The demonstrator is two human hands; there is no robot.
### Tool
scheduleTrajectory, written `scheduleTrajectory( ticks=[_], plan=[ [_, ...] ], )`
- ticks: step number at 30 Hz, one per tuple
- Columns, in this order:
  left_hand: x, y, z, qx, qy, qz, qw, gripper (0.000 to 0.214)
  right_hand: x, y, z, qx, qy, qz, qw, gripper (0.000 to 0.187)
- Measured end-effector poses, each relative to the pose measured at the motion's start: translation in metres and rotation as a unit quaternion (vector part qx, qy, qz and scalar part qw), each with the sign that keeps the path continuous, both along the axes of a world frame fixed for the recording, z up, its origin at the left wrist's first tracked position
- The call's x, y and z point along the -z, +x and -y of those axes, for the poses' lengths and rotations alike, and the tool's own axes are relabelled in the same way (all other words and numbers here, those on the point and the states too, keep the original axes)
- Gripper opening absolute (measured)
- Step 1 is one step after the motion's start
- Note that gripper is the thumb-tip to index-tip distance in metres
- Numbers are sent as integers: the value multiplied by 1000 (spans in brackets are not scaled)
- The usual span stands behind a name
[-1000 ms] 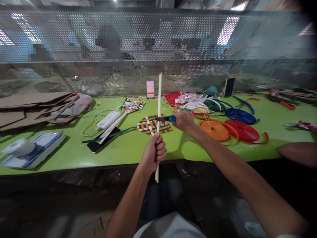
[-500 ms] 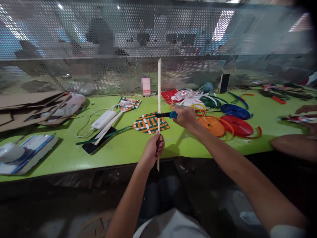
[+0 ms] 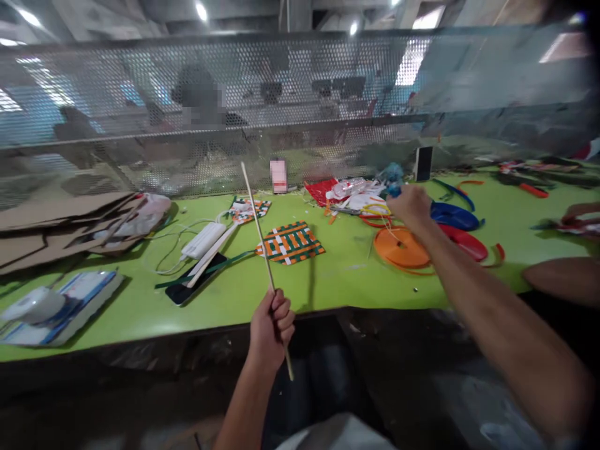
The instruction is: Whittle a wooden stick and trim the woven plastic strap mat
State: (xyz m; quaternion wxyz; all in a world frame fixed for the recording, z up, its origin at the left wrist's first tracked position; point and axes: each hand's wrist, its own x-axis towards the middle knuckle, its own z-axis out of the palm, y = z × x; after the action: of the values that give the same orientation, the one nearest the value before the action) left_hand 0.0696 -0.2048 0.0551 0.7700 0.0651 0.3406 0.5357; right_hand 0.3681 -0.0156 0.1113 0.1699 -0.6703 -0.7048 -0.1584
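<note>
My left hand is closed around a thin pale wooden stick, which leans up to the left and pokes out below the fist. My right hand reaches out over the pile at the back of the table, fingers closed. At its fingertips shows the blue part of a knife; the blade cannot be made out. Behind the stick lies a woven orange, green and white piece with a green strip tail. Beneath the right wrist is a roll of orange strip.
A smaller woven piece, a white power strip and a phone lie left of centre. Cardboard covers the far left. Red and blue rolls sit at right, near another person's hand. Perforated mesh stands behind.
My right hand has moved the knife away from the stick, to the right and back towards the pile. My left hand has come lower and nearer, and the stick now tilts left.
</note>
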Motion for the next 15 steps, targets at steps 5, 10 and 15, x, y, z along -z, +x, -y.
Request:
scheduleTrajectory(
  ticks=[5, 10, 15],
  plan=[
    [0, 15, -10, 70, 11, -29, 997, 54, 20, -57, 44, -138, -36, -2, 990, 17],
    [-8, 38, -3, 130, 85, -73, 985, 65, 33, -103, 66, -219, -36, -8, 975, 18],
    [-6, 32, 7, 112, 99, -106, 983, 69, 28, -89, 61, -189, -16, 10, 982, 24]
  ],
)
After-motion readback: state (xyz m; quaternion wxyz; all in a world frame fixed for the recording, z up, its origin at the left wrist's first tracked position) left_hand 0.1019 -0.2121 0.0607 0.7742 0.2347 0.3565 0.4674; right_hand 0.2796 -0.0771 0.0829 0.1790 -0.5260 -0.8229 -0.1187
